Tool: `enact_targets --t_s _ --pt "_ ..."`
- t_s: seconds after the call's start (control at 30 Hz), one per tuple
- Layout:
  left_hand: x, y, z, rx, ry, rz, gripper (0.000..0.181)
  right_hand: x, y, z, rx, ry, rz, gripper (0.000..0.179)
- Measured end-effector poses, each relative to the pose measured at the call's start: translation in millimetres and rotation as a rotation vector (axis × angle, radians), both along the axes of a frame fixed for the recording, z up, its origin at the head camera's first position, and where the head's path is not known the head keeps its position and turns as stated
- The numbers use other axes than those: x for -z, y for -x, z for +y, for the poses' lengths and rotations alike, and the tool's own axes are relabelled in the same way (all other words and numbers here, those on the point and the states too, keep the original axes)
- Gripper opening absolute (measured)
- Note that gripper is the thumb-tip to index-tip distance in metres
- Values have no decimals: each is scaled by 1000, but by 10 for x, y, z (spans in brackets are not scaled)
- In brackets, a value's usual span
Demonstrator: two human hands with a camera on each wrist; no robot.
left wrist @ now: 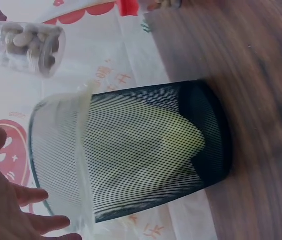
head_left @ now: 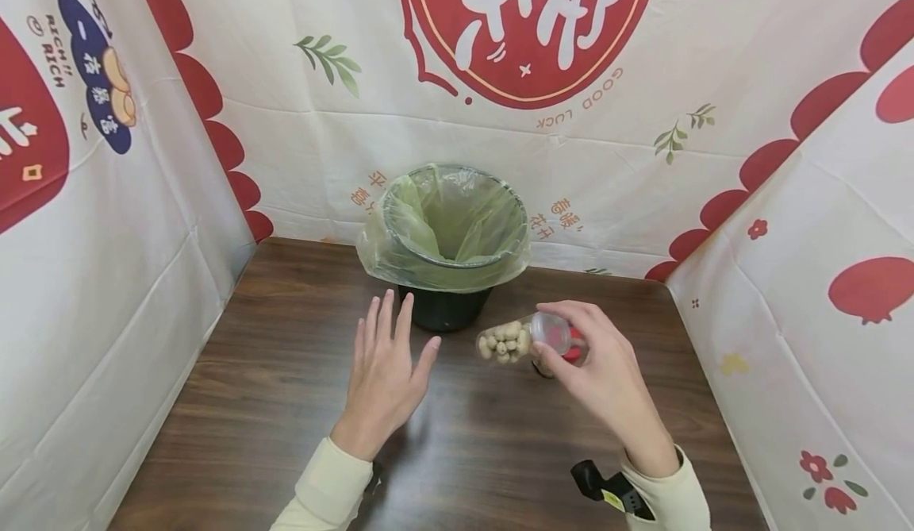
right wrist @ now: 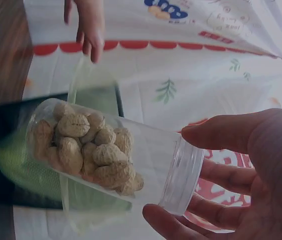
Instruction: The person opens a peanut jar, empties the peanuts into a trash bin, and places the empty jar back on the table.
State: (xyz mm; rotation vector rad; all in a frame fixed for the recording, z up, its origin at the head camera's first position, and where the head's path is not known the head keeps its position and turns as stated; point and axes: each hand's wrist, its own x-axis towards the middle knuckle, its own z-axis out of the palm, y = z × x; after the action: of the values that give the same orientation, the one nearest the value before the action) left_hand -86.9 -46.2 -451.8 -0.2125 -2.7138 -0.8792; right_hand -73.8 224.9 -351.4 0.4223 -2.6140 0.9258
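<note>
Okay, right hand (head_left: 596, 360) pinches the jar (head_left: 507, 342) by its lid (right wrist: 185, 172) end, long axis tilted, base toward left hand (head_left: 385, 364), fingers spread wide.

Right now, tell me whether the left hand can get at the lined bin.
Probably yes: the left hand is empty and near the lined bin, and nothing shows between them.

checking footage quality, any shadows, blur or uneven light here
Head view: bright, mostly crisp; a soft shadow falls on the table near the left hand. Left wrist view: dim, the jar looks soft. Right wrist view: dark at left, brighter at upper right; the peanuts look fairly sharp.
</note>
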Motion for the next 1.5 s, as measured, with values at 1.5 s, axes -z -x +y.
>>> enact_targets --t_s 1.5 --pt "-54 -10 131 298 -78 424 83 124 109 -502 -265 225 -168 48"
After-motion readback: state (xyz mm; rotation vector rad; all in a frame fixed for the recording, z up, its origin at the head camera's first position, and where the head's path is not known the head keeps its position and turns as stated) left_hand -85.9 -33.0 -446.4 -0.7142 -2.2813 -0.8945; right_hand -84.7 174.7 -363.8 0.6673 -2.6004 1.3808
